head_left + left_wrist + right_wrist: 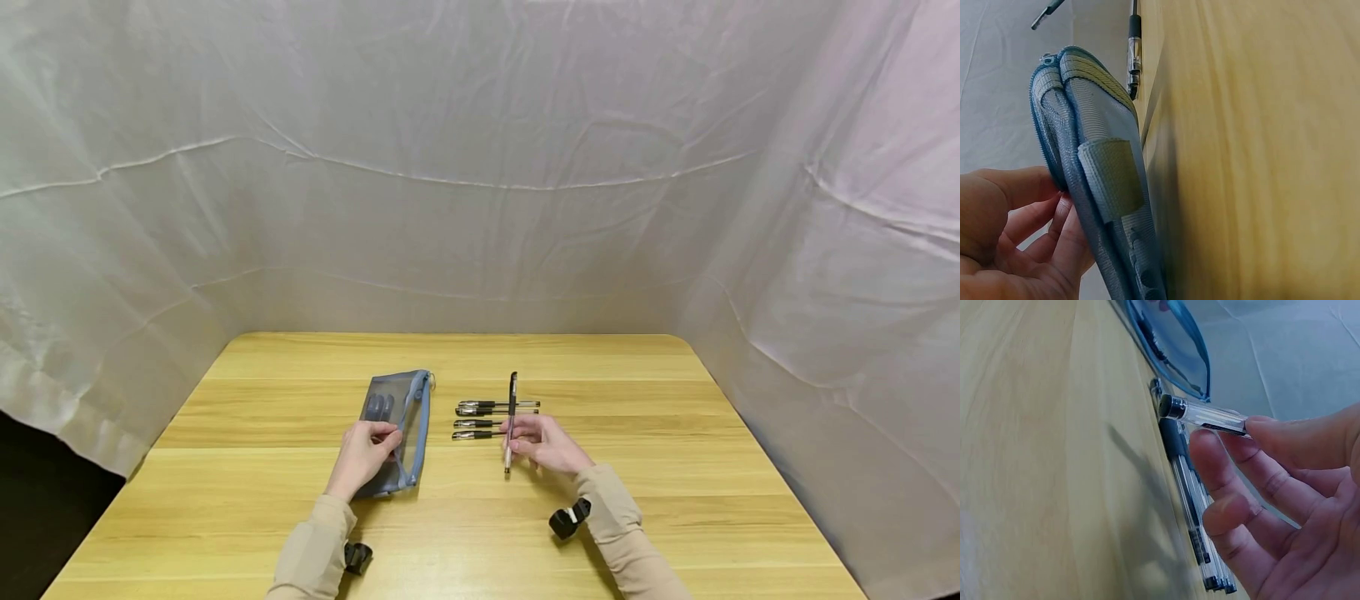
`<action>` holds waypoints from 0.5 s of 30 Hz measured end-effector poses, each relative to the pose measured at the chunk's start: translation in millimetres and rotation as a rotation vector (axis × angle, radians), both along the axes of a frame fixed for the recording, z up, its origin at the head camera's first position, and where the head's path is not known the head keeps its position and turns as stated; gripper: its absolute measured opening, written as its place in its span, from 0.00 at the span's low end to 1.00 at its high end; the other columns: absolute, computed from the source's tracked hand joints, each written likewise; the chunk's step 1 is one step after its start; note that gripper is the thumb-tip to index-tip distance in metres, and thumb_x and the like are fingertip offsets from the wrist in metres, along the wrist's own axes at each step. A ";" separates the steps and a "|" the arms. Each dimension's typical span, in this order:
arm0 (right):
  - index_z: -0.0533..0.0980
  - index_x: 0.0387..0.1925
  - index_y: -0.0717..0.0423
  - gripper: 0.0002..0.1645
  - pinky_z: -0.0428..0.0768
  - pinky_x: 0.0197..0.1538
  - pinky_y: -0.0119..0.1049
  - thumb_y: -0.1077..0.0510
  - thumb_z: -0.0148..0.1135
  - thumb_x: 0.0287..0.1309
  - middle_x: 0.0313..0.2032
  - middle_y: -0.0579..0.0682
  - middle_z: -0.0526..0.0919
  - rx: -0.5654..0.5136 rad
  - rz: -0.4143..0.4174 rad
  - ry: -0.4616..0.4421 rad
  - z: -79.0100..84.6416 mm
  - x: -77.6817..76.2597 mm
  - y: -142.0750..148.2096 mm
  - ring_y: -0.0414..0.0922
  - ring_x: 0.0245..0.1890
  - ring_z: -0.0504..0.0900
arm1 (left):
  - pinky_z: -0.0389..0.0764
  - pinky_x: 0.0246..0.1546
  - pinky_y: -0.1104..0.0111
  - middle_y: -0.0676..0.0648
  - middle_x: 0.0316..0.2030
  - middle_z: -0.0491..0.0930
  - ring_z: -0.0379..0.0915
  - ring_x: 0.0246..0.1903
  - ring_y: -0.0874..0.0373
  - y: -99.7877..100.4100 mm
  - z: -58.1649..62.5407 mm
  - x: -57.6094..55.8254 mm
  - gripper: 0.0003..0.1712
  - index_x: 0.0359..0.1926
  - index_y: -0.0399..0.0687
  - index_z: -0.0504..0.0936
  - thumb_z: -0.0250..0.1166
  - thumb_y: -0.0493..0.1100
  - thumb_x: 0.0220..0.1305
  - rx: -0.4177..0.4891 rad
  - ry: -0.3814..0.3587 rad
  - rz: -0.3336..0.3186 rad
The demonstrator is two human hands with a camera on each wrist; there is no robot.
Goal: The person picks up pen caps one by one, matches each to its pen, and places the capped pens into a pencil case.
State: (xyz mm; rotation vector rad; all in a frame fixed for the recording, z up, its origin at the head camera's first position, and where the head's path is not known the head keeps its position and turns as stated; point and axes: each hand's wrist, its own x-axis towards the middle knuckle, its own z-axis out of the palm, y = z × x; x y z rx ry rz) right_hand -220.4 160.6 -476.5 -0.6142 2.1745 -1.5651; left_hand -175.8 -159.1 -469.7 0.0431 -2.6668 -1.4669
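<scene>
A blue mesh zip pencil case (390, 387) stands unzipped on the table, its opening toward the right. My left hand (363, 454) pinches the upper edge of its mesh side between thumb and fingers. Dark shapes show through the mesh; the right wrist view shows something slim and dark inside. My right hand (551, 448) holds a clear-barrelled gel pen (512, 396) with a black cap, pinched between thumb and fingers and raised off the table. Beneath and left of that hand, several similar pens (472, 424) lie side by side, caps toward the case.
The wooden table (637, 367) carries these things near its middle. Pale cloth (480, 225) hangs behind it and along both sides. A black wrist camera (567, 520) sits on the right sleeve, another wrist camera (358, 557) on the left.
</scene>
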 end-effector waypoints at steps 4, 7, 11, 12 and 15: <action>0.67 0.62 0.76 0.24 0.85 0.37 0.33 0.67 0.55 0.68 0.50 0.76 0.78 -0.075 0.020 -0.064 0.6 0.9 -0.9 0.43 0.37 0.84 | 0.85 0.27 0.71 0.39 0.31 0.87 0.83 0.24 0.57 -0.1 0.0 -0.3 0.11 0.45 0.29 0.86 0.65 0.32 0.64 0.001 0.001 0.000; 0.64 0.63 0.78 0.26 0.89 0.43 0.39 0.67 0.54 0.68 0.52 0.78 0.75 -0.148 0.033 -0.140 1.6 1.8 -3.0 0.43 0.36 0.85 | 0.86 0.27 0.71 0.39 0.31 0.87 0.83 0.24 0.57 -0.1 0.1 -0.2 0.11 0.45 0.29 0.86 0.65 0.32 0.64 0.003 0.002 -0.001; 0.60 0.65 0.79 0.29 0.88 0.50 0.44 0.69 0.53 0.68 0.54 0.80 0.72 -0.219 0.041 -0.208 2.9 1.8 -6.1 0.45 0.38 0.87 | 0.86 0.28 0.70 0.39 0.31 0.87 0.83 0.24 0.56 -0.1 0.3 0.1 0.11 0.45 0.28 0.86 0.65 0.32 0.64 0.005 0.006 -0.002; 0.59 0.66 0.79 0.29 0.88 0.50 0.44 0.69 0.53 0.68 0.54 0.81 0.72 -0.230 0.041 -0.218 3.2 1.5 -6.9 0.45 0.38 0.87 | 0.86 0.28 0.70 0.39 0.31 0.87 0.83 0.24 0.56 -0.1 0.4 0.2 0.11 0.45 0.28 0.86 0.65 0.32 0.64 0.004 0.005 -0.002; 0.57 0.67 0.79 0.31 0.88 0.49 0.44 0.69 0.53 0.68 0.55 0.82 0.71 -0.242 0.043 -0.233 3.8 0.4 -9.2 0.46 0.38 0.88 | 0.86 0.28 0.69 0.39 0.32 0.87 0.83 0.25 0.56 -0.3 0.8 0.6 0.12 0.46 0.28 0.86 0.65 0.32 0.65 0.005 0.002 -0.004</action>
